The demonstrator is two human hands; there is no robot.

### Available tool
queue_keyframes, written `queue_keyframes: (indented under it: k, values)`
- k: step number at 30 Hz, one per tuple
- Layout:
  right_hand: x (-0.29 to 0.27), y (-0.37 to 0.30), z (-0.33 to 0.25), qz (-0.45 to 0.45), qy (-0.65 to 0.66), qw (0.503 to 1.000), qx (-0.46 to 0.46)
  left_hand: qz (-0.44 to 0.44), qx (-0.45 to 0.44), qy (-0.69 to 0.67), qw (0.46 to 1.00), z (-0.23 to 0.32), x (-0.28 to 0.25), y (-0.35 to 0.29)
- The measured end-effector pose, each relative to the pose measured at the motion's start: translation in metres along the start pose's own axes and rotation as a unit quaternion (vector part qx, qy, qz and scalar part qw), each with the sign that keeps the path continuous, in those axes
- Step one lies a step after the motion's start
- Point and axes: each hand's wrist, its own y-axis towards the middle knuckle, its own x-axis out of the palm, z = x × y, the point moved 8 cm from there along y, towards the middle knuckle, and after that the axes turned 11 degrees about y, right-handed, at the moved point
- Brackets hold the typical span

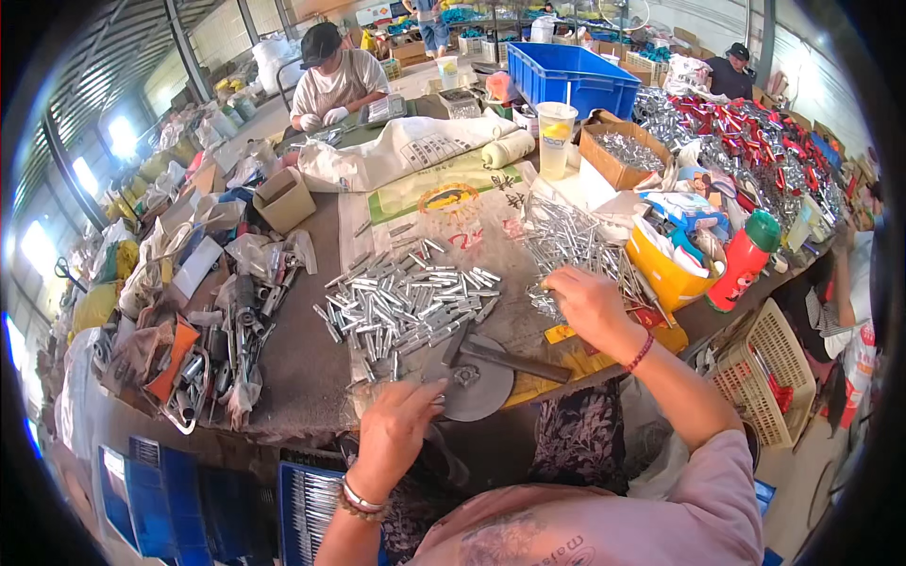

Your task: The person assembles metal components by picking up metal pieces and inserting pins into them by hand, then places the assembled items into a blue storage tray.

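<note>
My left hand [396,429] is closed at the near edge of a round grey metal disc [486,391], with a small silvery metal piece [438,400] at its fingertips. Across the disc lies a hammer [514,360] with a dark handle. Just beyond it spreads a pile of short silver metal pieces [406,302]. My right hand [595,307] reaches to the near side of a heap of thin metal rods [571,236]. Its fingers are pinched together, and what is between them is too small to make out.
Tools and bags crowd the table's left side around an open cardboard box [283,200]. To the right stand a yellow container [665,269], a red bottle with green cap [746,259] and a drink cup [555,141]. A blue crate [571,75] is behind. Another person [338,80] works opposite.
</note>
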Motion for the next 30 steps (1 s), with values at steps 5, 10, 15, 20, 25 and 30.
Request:
queue_keyframes:
  k: [5, 10, 15, 20, 25, 30]
  values:
    - [-0.005, -0.026, -0.056, 0.09, 0.441, 0.887, 0.103, 0.003, -0.016, -0.031, 0.999, 0.005, 0.012, -0.005]
    - [0.031, -0.045, -0.1, 0.031, 0.55, 0.827, 0.111, 0.019, -0.03, -0.037, 0.999, 0.004, 0.015, -0.006]
    - [0.02, -0.037, -0.121, 0.101, 0.352, 0.929, -0.053, 0.024, -0.067, -0.092, 0.993, -0.004, 0.018, -0.014]
    - [0.018, -0.035, -0.124, 0.016, 0.28, 0.959, -0.049, 0.005, -0.098, -0.077, 0.992, -0.006, 0.016, -0.006]
    - [0.026, -0.037, -0.13, 0.002, 0.214, 0.974, -0.075, 0.006, -0.088, -0.099, 0.991, -0.011, 0.021, -0.004]
    - [0.031, -0.033, -0.135, -0.002, 0.162, 0.983, -0.088, 0.009, -0.092, -0.053, 0.994, -0.01, 0.021, -0.007]
